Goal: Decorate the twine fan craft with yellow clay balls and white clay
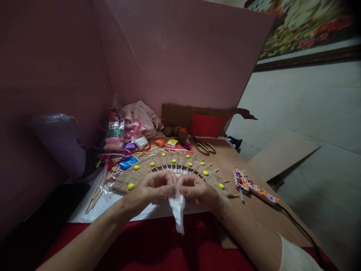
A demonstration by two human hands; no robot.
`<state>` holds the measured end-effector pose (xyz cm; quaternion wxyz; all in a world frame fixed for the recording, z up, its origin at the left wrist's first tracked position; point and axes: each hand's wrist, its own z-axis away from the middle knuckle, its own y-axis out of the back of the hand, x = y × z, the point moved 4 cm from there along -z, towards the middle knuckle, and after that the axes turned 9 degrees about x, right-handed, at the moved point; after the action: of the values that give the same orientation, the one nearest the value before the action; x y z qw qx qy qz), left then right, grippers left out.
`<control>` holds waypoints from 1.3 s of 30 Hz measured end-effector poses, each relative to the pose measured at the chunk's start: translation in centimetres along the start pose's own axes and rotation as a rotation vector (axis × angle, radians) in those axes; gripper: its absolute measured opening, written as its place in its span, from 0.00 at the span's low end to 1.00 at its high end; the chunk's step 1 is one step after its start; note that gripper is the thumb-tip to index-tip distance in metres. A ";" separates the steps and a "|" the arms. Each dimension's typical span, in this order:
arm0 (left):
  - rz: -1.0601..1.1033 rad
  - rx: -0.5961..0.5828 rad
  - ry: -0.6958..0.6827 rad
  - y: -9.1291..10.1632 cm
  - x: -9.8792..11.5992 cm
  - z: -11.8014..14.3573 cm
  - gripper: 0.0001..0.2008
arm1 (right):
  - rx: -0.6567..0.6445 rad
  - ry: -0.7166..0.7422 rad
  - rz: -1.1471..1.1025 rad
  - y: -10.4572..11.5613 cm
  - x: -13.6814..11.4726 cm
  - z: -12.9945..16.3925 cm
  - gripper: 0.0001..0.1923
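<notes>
Both hands are pinching the top of a small white plastic packet (177,210), thumbs and forefingers pressed together on its upper edge: the left hand (153,187) is gripping from one side, the right hand (197,190) from the other, and their fingertips are nearly meeting over it. The packet is hanging limp below the grip, over the red cloth (158,244) nearest the person.

It is looking thin, soft and very light, more film than body, so it is likely crumpling rather than resisting, and probably a little slick between the fingers. Judging by how it is drooping, the sensible hold is right at the top edge, close in, where the film is bunched; lower down it would simply fold away.

It is showing white, creased and tapering downward to a twisted tail, and its contents cannot be made out.

Just beyond the grip a woven straw arc (169,165) is lying flat, dotted with yellow beads (130,186) and ringed by thin sticks. To the right of the grip a patterned glue gun (254,185) is resting on the board, its cord trailing off. Further beyond, scissors (204,146) and small coloured clay packets (128,162) are lying about.
</notes>
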<state>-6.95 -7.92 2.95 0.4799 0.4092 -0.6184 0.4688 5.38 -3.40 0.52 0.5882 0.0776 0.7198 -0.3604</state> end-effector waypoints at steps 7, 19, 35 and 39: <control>0.032 0.144 0.007 0.6 -0.4 -0.1 0.11 | 0.039 -0.021 0.052 0.2 0.3 -0.1 0.17; 0.083 0.131 -0.034 0.4 -0.3 -0.1 0.09 | -0.070 0.012 0.212 -0.4 0.5 0.1 0.17; -0.174 0.284 -0.163 1.5 0.6 -0.5 0.17 | 0.510 0.687 0.726 -0.2 -3.5 1.0 0.08; -0.253 0.279 -0.074 1.1 0.2 -0.6 0.15 | 0.502 0.814 0.868 -0.6 -3.4 1.4 0.04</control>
<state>-7.87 -7.11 2.98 0.4505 0.5633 -0.5083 0.4705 7.21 -3.62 3.77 0.3246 0.6273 0.6823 -0.1886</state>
